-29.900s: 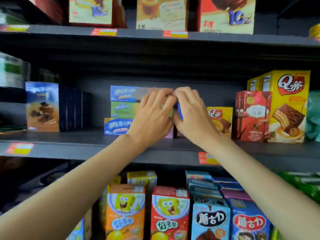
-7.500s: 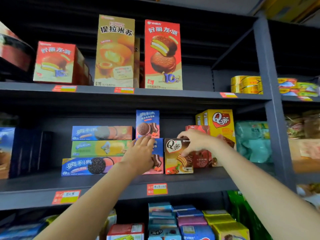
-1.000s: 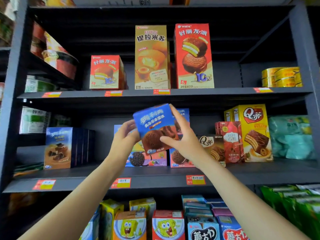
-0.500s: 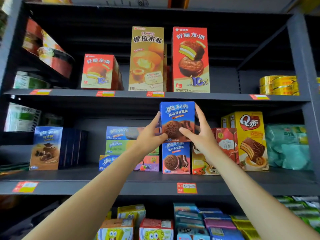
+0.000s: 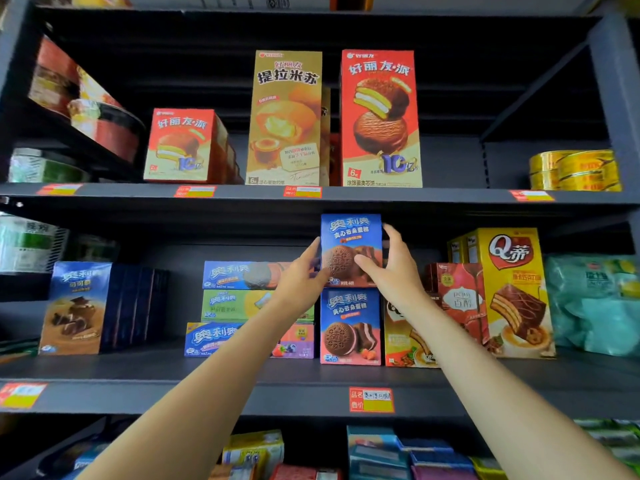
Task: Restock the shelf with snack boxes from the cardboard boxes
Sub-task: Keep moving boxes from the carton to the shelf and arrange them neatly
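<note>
Snack box, blue, clamped btwn left hand & right hand, sits atop a matching box on mid shelf. Restock looks well along; release left, no cardboard boxes in view.

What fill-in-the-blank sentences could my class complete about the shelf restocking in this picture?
1. Both hands hold a blue cookie box directly on top of a matching ____ box.
2. The tall yellow box stands to the ____ of the red box.
3. Left of the held box lies a stack of ____ flat boxes.

Missing words: blue; right; three
</note>
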### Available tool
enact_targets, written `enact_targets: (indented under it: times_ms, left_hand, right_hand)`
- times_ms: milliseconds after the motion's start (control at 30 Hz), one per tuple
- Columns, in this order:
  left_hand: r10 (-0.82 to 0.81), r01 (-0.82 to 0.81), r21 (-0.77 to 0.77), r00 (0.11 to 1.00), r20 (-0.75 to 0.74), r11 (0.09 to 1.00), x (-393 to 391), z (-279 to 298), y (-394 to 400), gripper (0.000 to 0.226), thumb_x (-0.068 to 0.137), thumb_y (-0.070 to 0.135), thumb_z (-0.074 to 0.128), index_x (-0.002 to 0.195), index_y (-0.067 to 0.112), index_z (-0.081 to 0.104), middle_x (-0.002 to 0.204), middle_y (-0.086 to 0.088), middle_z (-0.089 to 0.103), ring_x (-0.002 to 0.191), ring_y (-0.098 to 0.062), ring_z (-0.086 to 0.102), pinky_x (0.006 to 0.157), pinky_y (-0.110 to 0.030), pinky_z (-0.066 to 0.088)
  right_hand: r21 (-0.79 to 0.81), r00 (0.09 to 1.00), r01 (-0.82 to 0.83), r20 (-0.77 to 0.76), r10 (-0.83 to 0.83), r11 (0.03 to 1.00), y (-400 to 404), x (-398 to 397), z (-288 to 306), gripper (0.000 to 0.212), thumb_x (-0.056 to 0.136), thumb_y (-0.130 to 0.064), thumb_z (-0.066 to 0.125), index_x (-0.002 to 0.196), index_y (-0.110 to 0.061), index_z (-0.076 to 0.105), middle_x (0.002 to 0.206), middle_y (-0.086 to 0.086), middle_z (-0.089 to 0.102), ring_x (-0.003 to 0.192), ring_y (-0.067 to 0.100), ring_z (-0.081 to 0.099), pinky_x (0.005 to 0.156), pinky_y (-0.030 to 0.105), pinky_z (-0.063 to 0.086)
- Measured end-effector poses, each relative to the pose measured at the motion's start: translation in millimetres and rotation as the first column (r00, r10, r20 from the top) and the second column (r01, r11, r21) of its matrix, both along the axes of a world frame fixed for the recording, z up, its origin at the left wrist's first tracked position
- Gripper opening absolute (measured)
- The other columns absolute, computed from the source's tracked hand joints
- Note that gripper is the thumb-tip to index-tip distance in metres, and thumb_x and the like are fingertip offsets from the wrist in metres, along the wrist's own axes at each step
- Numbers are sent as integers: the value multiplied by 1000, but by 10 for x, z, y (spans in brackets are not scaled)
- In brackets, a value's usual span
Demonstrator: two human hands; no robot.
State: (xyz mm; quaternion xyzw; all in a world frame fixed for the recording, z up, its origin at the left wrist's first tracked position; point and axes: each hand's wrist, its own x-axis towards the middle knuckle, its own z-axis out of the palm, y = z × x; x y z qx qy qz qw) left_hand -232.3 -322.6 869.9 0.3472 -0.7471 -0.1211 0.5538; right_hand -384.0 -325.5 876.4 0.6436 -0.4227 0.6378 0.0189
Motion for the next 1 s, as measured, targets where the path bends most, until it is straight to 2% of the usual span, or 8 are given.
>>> enact_targets:
  times_ms: [133, 233, 433, 533, 633, 733, 900, 1000]
  left_hand:
    - [155, -155, 4, 988, 3, 988, -82, -21, -57, 41, 98, 18, 43, 138, 16, 38, 120, -10, 61, 94, -20, 58, 70, -26, 41]
    - [204, -204, -15, 979, 4, 979, -111, -56, -108, 26, 97, 15, 45, 123, 18, 49, 99, -13, 61, 70, -19, 52, 67, -32, 41]
    - [245, -244, 19, 969, -38, 969, -97, -171, -220, 38, 95, 14, 50, 133, 12, 46, 117, -13, 63, 103, -25, 59, 82, -31, 46]
    - [241, -260, -108, 957, -163, 960, -66, -294, -139, 30, 95, 13, 48, 124, 10, 49, 119, -11, 58, 102, -21, 57, 83, -29, 45]
    - [260, -301, -372, 953, -157, 878, 88, -577, 44, 29, 86, 2, 44, 115, 6, 50, 113, -11, 52, 101, -25, 51, 83, -26, 37]
    - [281, -288, -499, 955, -92, 818, 441, -949, 281, 34, 79, 8, 43, 112, 4, 51, 107, -10, 53, 97, -23, 47, 84, -31, 37]
    - [451, -441, -466, 887, -96, 767, 1472, -1646, 559, 18, 84, 4, 57, 102, 2, 55, 100, -11, 54, 92, -20, 43, 78, -40, 39]
    - [503, -507, -347, 857, -110, 789, 2273, -2345, 833, 20, 80, 1, 57, 100, 2, 53, 98, -4, 48, 91, -21, 46, 75, -46, 43]
  right_hand:
    - [109, 970, 215, -134, -200, 970, -36, -8, -12, 55, 91, -34, 58, 137, -18, 32, 131, 4, 51, 123, 25, 46, 107, 48, 28]
    - [96, 938, 309, -194, -286, 946, -58, -37, -80, 44, 90, -33, 58, 128, -19, 39, 121, 2, 57, 116, 25, 52, 105, 47, 27]
    - [68, 927, 336, -202, -317, 939, -41, -55, -173, 47, 89, -33, 60, 129, -19, 39, 126, 3, 53, 116, 23, 51, 105, 47, 28]
    - [-213, 913, 374, -87, -399, 903, 74, 28, -257, 42, 90, -24, 59, 128, -13, 45, 123, 7, 49, 114, 24, 51, 101, 43, 31]
    - [-490, 960, 220, -43, -275, 844, 287, 361, -405, 30, 84, -13, 51, 113, -6, 54, 108, 9, 53, 98, 25, 56, 90, 32, 32]
    - [-573, 982, -9, -159, -100, 819, 455, 910, -631, 34, 75, -4, 48, 108, 1, 55, 103, 13, 54, 94, 24, 54, 86, 31, 40]
    - [-453, 952, -283, -242, 188, 845, 712, 2055, -1338, 36, 73, 6, 47, 108, 5, 54, 101, 13, 51, 92, 17, 50, 84, 22, 41]
    - [-285, 907, -400, -263, 330, 871, 858, 2749, -2180, 36, 72, 1, 46, 107, 6, 54, 101, 14, 51, 91, 22, 53, 84, 27, 43]
